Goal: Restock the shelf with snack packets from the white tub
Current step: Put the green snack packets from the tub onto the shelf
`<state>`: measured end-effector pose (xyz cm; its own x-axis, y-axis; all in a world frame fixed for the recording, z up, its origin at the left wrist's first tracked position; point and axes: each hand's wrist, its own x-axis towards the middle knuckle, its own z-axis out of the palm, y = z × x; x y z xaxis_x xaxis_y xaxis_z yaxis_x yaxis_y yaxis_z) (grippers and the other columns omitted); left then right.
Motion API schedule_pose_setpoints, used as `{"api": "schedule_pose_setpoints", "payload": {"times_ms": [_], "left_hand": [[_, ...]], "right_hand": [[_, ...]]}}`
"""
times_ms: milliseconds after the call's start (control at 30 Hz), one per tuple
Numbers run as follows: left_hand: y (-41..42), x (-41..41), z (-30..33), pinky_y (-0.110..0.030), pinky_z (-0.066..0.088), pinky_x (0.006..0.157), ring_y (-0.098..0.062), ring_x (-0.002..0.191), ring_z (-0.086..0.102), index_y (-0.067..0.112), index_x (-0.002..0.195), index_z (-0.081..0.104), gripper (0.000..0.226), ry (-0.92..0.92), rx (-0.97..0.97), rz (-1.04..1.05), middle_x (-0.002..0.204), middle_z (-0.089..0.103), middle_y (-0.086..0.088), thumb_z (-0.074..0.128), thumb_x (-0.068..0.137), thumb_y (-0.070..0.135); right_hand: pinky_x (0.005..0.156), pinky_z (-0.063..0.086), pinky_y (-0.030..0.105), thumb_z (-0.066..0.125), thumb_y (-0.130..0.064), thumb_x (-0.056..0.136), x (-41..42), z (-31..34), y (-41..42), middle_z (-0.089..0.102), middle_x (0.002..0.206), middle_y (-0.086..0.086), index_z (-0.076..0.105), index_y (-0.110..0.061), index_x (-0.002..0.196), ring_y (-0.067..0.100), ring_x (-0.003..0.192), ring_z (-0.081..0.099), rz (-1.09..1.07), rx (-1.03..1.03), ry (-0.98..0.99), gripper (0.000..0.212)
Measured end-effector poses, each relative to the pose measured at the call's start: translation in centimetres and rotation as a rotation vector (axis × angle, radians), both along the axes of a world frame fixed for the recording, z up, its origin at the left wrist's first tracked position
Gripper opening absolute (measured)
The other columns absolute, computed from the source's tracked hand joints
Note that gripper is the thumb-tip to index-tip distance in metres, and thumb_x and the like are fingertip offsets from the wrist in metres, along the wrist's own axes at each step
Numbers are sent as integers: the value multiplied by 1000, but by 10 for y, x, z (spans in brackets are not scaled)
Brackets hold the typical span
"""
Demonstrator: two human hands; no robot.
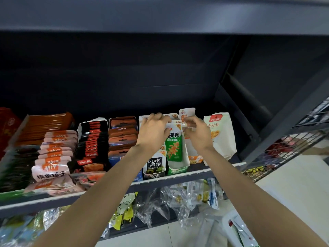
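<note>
Both hands reach over the front lip of the shelf and meet above a row of small snack packets. The left hand has its fingers curled over the tops of the green-and-white packets, gripping the upper edges of the stack. The right hand pinches the top of a white-and-orange packet between thumb and fingertips, just beside the left hand; that packet stands upright in the row with its top above its neighbours.

The green-and-white packets stand in an open white display carton on the shelf. Just left of it, under the left wrist, sits a black-and-white carton of seaweed packets. To the right stands a tall white pouch with an orange label. Farther left lie rows of brown packets, black-and-red packets and pink fish-snack packets.

Below the shelf hang clear and yellow bags. At the lower right edge, on the floor, part of the white tub shows with packets inside. A wire rack stands to the right.
</note>
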<state>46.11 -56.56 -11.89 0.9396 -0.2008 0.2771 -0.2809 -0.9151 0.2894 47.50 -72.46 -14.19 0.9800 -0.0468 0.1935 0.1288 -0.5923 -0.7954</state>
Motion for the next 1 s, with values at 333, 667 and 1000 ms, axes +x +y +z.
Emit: {"api": "schedule_pose_setpoints", "payload": {"times_ms": [333, 667, 1000], "left_hand": [[-121, -80, -45, -37, 50, 76, -28, 91, 61, 13, 96, 66, 17, 12, -103, -389, 88, 68, -4, 57, 82, 17], [-277, -164, -144, -37, 41, 93, -24, 121, 42, 11, 134, 40, 40, 603, 138, -627, 134, 45, -7, 46, 95, 19], [-318, -180, -217, -40, 23, 115, -26, 144, 13, 12, 150, 8, 74, 839, 291, -456, 158, 0, -8, 53, 92, 21]], "right_hand": [[76, 46, 11, 62, -5, 87, -124, -40, -137, 66, 98, -2, 63, -12, 108, 13, 93, 62, -128, 15, 219, 22], [102, 41, 33, 60, -7, 88, -287, -144, -281, 54, 134, 8, 49, -8, 129, 24, 121, 52, -556, -43, 684, 43], [115, 16, 38, 58, -17, 90, -302, -204, -288, 1, 158, 2, 7, -20, 151, 22, 145, 7, -395, -238, 814, 79]]}}
